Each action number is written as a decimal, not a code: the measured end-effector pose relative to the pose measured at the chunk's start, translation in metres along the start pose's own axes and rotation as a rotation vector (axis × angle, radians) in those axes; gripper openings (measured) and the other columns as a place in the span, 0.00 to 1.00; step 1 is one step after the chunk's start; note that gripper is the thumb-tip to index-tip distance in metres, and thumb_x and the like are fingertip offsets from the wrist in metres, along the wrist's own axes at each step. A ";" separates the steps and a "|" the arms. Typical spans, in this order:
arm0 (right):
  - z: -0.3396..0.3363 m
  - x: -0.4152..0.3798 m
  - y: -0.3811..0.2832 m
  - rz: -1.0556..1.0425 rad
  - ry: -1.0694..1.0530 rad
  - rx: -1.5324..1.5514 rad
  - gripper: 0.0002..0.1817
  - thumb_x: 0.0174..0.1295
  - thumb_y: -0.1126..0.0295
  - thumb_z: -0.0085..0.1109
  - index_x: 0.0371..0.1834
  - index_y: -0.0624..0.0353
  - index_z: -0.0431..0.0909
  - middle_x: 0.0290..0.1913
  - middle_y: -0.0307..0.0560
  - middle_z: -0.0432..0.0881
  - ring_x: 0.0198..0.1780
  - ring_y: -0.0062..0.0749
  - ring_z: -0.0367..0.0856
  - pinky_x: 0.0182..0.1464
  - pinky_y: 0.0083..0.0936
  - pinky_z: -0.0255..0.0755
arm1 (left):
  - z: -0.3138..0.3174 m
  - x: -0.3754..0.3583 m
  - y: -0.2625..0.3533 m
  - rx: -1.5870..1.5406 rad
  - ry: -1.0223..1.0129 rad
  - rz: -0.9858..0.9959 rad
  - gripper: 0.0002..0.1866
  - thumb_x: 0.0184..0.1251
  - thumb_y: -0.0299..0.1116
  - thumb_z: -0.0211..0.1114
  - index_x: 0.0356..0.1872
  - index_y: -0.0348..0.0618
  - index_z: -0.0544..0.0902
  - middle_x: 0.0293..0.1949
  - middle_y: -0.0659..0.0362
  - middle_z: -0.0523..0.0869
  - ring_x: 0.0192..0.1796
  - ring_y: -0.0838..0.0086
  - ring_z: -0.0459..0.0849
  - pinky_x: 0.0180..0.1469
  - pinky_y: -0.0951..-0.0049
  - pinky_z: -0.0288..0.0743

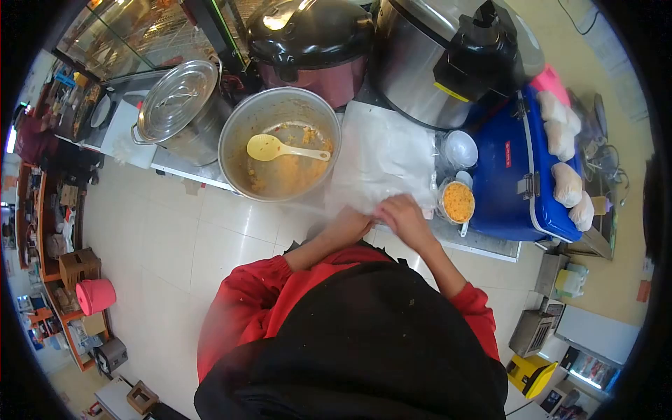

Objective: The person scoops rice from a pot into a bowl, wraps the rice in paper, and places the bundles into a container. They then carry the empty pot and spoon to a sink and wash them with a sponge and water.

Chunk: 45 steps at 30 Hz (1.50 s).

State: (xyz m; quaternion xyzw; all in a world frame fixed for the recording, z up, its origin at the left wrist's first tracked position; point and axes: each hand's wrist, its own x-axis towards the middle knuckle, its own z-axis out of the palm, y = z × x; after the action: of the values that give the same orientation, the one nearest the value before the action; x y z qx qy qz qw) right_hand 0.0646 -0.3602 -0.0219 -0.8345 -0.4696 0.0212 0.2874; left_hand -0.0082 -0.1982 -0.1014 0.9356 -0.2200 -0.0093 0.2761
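Observation:
My left hand (353,225) and my right hand (402,215) meet at the near edge of a stack of white paper sheets (385,150). Both have curled, pinched fingers; what lies between them is too blurred to make out. To the left stands a big metal pot (234,150) with orange-yellow rice scraps on its bottom. A pale yellow rice paddle (269,147) lies inside it. Right of the papers, a bowl of orange rice (458,202) sits near my right hand, a white handle sticking out below it. Behind it are stacked clear-wrapped bowls (460,148).
A lidded steel pot (182,105), a dark-lidded rice cooker (311,49) and a large steel container (420,63) line the back. At right, a blue cooler box (497,154) carries several wrapped bundles (560,133). Far left are shelves and a pink bucket (96,297).

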 end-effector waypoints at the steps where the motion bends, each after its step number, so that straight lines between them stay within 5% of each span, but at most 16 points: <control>1: -0.011 -0.002 -0.015 -0.021 -0.052 0.041 0.07 0.56 0.68 0.57 0.32 0.59 0.76 0.32 0.47 0.78 0.37 0.39 0.76 0.44 0.29 0.67 | 0.019 -0.007 -0.013 0.071 -0.082 0.014 0.15 0.54 0.29 0.59 0.44 0.38 0.77 0.41 0.50 0.78 0.43 0.56 0.74 0.49 0.58 0.67; 2: -0.029 -0.001 -0.032 0.028 -0.074 0.203 0.06 0.57 0.68 0.57 0.32 0.60 0.76 0.32 0.46 0.78 0.36 0.37 0.76 0.42 0.28 0.67 | 0.028 -0.011 -0.020 0.142 -0.165 0.028 0.15 0.52 0.29 0.59 0.42 0.37 0.77 0.38 0.50 0.78 0.39 0.54 0.75 0.45 0.57 0.69; 5: -0.097 0.009 -0.073 0.168 -0.033 0.527 0.06 0.60 0.70 0.55 0.32 0.62 0.75 0.29 0.44 0.77 0.31 0.29 0.76 0.35 0.21 0.67 | -0.015 -0.001 0.003 -0.468 0.139 0.013 0.12 0.55 0.30 0.59 0.40 0.37 0.79 0.32 0.49 0.80 0.34 0.53 0.77 0.44 0.58 0.71; 6: -0.121 0.013 -0.070 0.204 0.052 0.526 0.06 0.61 0.71 0.54 0.32 0.63 0.75 0.28 0.43 0.76 0.30 0.25 0.75 0.32 0.19 0.67 | -0.036 -0.003 0.021 -0.247 0.025 -0.059 0.11 0.61 0.29 0.57 0.43 0.37 0.78 0.40 0.50 0.81 0.47 0.60 0.78 0.52 0.63 0.69; 8: -0.167 0.026 -0.064 0.292 0.141 0.357 0.05 0.60 0.73 0.53 0.32 0.65 0.75 0.27 0.42 0.76 0.30 0.20 0.74 0.34 0.17 0.66 | -0.068 0.001 0.037 -0.578 0.002 -0.132 0.14 0.63 0.31 0.57 0.49 0.37 0.76 0.46 0.49 0.80 0.50 0.62 0.78 0.55 0.65 0.68; 11: -0.200 0.041 -0.078 0.100 0.416 0.156 0.05 0.56 0.74 0.57 0.34 0.64 0.78 0.31 0.43 0.79 0.30 0.25 0.74 0.33 0.20 0.66 | -0.097 0.015 0.036 -1.130 0.067 -0.188 0.26 0.69 0.45 0.51 0.62 0.40 0.66 0.55 0.51 0.76 0.55 0.64 0.76 0.60 0.65 0.65; 16: -0.158 0.037 -0.086 -0.204 0.250 -0.149 0.09 0.45 0.67 0.65 0.32 0.46 0.81 0.26 0.36 0.73 0.29 0.30 0.72 0.33 0.26 0.65 | -0.133 0.047 0.020 -1.964 0.155 -0.293 0.32 0.68 0.57 0.45 0.66 0.47 0.60 0.58 0.53 0.73 0.62 0.66 0.69 0.62 0.63 0.61; 19: -0.092 0.024 -0.058 -0.163 0.092 -0.282 0.05 0.48 0.65 0.62 0.29 0.43 0.80 0.26 0.36 0.69 0.34 0.29 0.71 0.40 0.27 0.65 | -0.124 0.050 0.010 -1.862 0.259 -0.422 0.34 0.67 0.60 0.44 0.66 0.46 0.59 0.58 0.55 0.72 0.61 0.66 0.69 0.60 0.62 0.63; 23: -0.017 -0.001 -0.008 -0.088 -0.035 -0.239 0.03 0.52 0.65 0.59 0.30 0.44 0.80 0.28 0.36 0.70 0.39 0.30 0.70 0.46 0.30 0.62 | -0.099 0.045 0.001 -1.267 0.164 -0.670 0.32 0.63 0.45 0.60 0.63 0.40 0.61 0.56 0.55 0.74 0.58 0.67 0.72 0.59 0.63 0.66; 26: 0.001 -0.010 0.007 0.021 -0.055 -0.110 0.04 0.53 0.64 0.59 0.32 0.45 0.80 0.29 0.37 0.70 0.40 0.32 0.70 0.47 0.32 0.61 | -0.038 0.046 -0.036 -0.925 0.433 -0.603 0.34 0.56 0.33 0.66 0.62 0.36 0.61 0.56 0.53 0.73 0.58 0.67 0.72 0.57 0.66 0.67; 29: 0.006 -0.008 0.017 0.128 -0.001 -0.034 0.07 0.55 0.62 0.58 0.35 0.46 0.80 0.33 0.41 0.71 0.43 0.35 0.69 0.49 0.37 0.60 | -0.016 0.039 -0.062 -0.591 0.359 -0.645 0.35 0.56 0.32 0.65 0.63 0.33 0.59 0.56 0.50 0.71 0.57 0.66 0.72 0.57 0.68 0.67; 32: 0.022 0.006 0.027 0.233 0.096 -0.104 0.13 0.57 0.57 0.56 0.44 0.45 0.78 0.43 0.48 0.71 0.51 0.41 0.67 0.53 0.44 0.58 | -0.005 0.036 -0.070 -0.356 0.570 -0.401 0.39 0.54 0.28 0.65 0.65 0.35 0.54 0.56 0.46 0.70 0.57 0.64 0.72 0.57 0.68 0.67; 37: 0.057 0.011 0.038 0.357 0.073 -0.351 0.28 0.59 0.48 0.50 0.62 0.42 0.66 0.65 0.57 0.60 0.66 0.50 0.55 0.58 0.56 0.51 | -0.026 0.027 -0.077 -0.424 0.500 -0.382 0.48 0.50 0.22 0.66 0.69 0.38 0.43 0.61 0.41 0.65 0.61 0.57 0.70 0.61 0.65 0.63; 39: 0.060 0.014 0.037 0.406 0.059 -0.358 0.29 0.59 0.46 0.48 0.63 0.42 0.65 0.65 0.57 0.59 0.66 0.51 0.55 0.58 0.58 0.50 | -0.040 0.015 -0.070 -0.276 0.436 -0.436 0.47 0.51 0.22 0.65 0.69 0.38 0.44 0.63 0.41 0.62 0.63 0.55 0.67 0.63 0.63 0.61; 43: 0.057 0.011 0.021 0.493 0.049 -0.349 0.27 0.60 0.50 0.49 0.62 0.44 0.66 0.66 0.56 0.59 0.66 0.48 0.56 0.59 0.56 0.50 | -0.054 0.031 -0.024 0.240 0.374 -0.244 0.41 0.51 0.23 0.63 0.68 0.41 0.54 0.64 0.46 0.63 0.67 0.52 0.60 0.67 0.59 0.53; 45: 0.034 -0.004 0.008 0.515 0.173 -0.187 0.23 0.61 0.55 0.50 0.59 0.47 0.69 0.62 0.55 0.65 0.63 0.47 0.62 0.59 0.51 0.54 | -0.044 0.035 -0.023 0.189 0.267 -0.164 0.41 0.52 0.25 0.64 0.68 0.40 0.54 0.65 0.47 0.62 0.67 0.52 0.60 0.68 0.60 0.53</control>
State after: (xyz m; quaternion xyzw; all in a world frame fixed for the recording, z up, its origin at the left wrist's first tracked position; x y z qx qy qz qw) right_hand 0.0581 -0.3513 -0.0551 -0.9479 -0.2158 -0.0212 0.2334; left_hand 0.0391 -0.1732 -0.0727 0.9651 -0.1045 0.1130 0.2121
